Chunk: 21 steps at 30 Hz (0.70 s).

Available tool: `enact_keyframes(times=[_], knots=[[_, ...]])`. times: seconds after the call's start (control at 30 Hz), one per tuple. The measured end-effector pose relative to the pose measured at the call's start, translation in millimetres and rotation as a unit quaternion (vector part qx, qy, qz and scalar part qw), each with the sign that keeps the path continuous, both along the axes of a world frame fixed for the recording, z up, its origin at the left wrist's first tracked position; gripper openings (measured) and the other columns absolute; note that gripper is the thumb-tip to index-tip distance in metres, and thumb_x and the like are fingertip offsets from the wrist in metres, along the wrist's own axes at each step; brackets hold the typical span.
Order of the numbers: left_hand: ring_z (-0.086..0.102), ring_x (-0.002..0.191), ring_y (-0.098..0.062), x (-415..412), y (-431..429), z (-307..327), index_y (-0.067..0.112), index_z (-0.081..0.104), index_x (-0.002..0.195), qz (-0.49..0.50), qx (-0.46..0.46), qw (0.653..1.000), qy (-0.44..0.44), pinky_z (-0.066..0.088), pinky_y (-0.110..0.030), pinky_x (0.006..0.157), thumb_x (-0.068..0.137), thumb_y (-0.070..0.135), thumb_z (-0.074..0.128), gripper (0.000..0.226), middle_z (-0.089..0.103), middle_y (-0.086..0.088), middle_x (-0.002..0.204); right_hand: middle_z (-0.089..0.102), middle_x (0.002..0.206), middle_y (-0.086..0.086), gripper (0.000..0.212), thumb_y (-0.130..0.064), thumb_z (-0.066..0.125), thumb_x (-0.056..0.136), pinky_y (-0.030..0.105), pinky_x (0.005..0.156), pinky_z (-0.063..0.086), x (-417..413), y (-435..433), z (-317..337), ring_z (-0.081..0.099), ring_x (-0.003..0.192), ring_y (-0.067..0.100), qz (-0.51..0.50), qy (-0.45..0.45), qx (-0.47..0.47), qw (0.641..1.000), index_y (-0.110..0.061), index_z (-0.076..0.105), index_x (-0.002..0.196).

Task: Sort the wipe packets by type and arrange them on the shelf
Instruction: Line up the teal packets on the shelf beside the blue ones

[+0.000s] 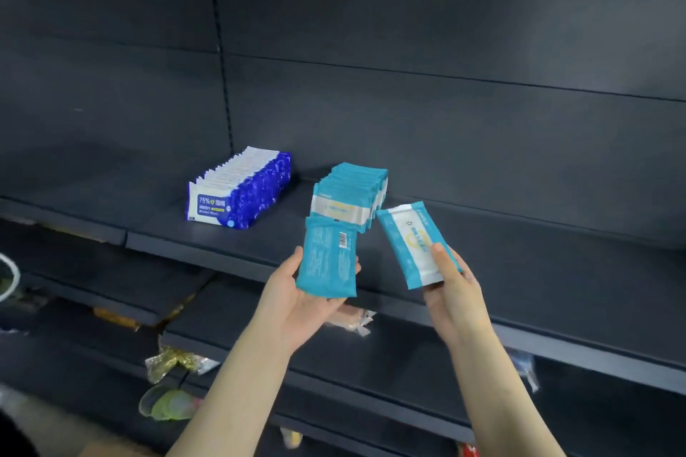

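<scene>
While the left hand (297, 295) grips a teal packet (328, 260) and the right hand (454, 284) pinches a second packet (410, 243) just before the teal row (352, 197) on the shelf (519, 263), both probably need standing at its front, apart from the blue row (243, 193).

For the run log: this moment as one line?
left hand: holds barcode-side teal packet | right hand: holds front-side teal packet | shelf: blue packet row left of teal packet row

Standing row of teal-and-white plastic wipe packets (350, 193): front bottom hidden behind barcoded teal packet (328, 260). White-faced teal packet (408, 237): print unreadable. Pinkish crinkled wrapper (352, 321): blurred, half under left hand (293, 295).
</scene>
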<state>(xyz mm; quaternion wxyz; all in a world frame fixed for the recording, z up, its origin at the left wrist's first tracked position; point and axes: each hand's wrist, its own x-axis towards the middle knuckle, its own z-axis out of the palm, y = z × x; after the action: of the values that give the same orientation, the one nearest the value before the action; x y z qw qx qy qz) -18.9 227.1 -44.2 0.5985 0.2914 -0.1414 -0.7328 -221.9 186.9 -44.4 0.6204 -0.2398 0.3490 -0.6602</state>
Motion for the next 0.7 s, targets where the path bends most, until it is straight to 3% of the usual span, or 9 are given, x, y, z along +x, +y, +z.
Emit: enact_keyframes(times=[0.13,0.23,0.3,0.43,0.53,0.7], knots=[[0.064,0.114,-0.040,11,-33,10,0.021,0.054,0.135,0.041,-0.007,0.998,-0.041,0.043,-0.057,0.103,0.100,0.046,0.045,0.045,0.061,-0.018,0.132,0.072,0.116,0.012,0.032,-0.014,0.064,0.094,0.030,0.073,0.061,2,-47,4,0.072,0.103,0.021,0.053,-0.005,0.026,0.998,-0.004,0.060,0.124],[0.066,0.112,-0.029,26,-49,14,0.036,0.050,0.134,0.079,-0.030,0.979,-0.185,0.048,-0.050,0.098,0.094,0.043,0.058,0.041,0.061,-0.005,0.132,0.072,0.116,0.011,0.037,-0.017,0.066,0.093,0.029,0.069,0.061,3,-68,2,0.073,0.101,0.021,0.061,-0.002,0.049,0.997,-0.002,0.058,0.127],[0.063,0.115,-0.021,38,-60,14,0.044,0.046,0.133,0.088,-0.043,0.933,-0.346,0.046,-0.045,0.102,0.090,0.043,0.065,0.047,0.057,0.005,0.133,0.072,0.116,0.010,0.036,-0.019,0.066,0.094,0.030,0.071,0.060,5,-80,-1,0.073,0.099,0.019,0.064,0.008,0.060,0.996,-0.004,0.059,0.125],[0.053,0.114,0.002,65,-87,5,0.047,0.038,0.140,0.032,-0.113,0.791,-0.600,0.041,-0.025,0.099,0.085,0.038,0.074,0.066,0.055,0.019,0.128,0.073,0.114,0.011,0.031,-0.019,0.064,0.095,0.031,0.071,0.062,15,-101,-8,0.074,0.095,0.019,0.059,0.033,0.064,0.996,-0.003,0.059,0.121],[0.051,0.113,0.008,84,-108,-5,0.045,0.038,0.139,-0.037,-0.158,0.715,-0.680,0.041,-0.018,0.099,0.082,0.033,0.078,0.071,0.052,0.020,0.129,0.073,0.110,0.011,0.022,-0.020,0.064,0.096,0.032,0.073,0.062,22,-112,-15,0.075,0.091,0.019,0.040,0.063,0.073,0.995,-0.006,0.062,0.112],[0.045,0.123,0.004,117,-144,-25,0.044,0.041,0.138,-0.115,-0.178,0.655,-0.725,0.039,-0.019,0.104,0.077,0.033,0.082,0.074,0.049,0.021,0.135,0.076,0.103,0.009,0.021,-0.020,0.061,0.097,0.030,0.076,0.061,41,-124,-30,0.075,0.091,0.019,0.020,0.120,0.061,0.991,-0.004,0.065,0.110]])
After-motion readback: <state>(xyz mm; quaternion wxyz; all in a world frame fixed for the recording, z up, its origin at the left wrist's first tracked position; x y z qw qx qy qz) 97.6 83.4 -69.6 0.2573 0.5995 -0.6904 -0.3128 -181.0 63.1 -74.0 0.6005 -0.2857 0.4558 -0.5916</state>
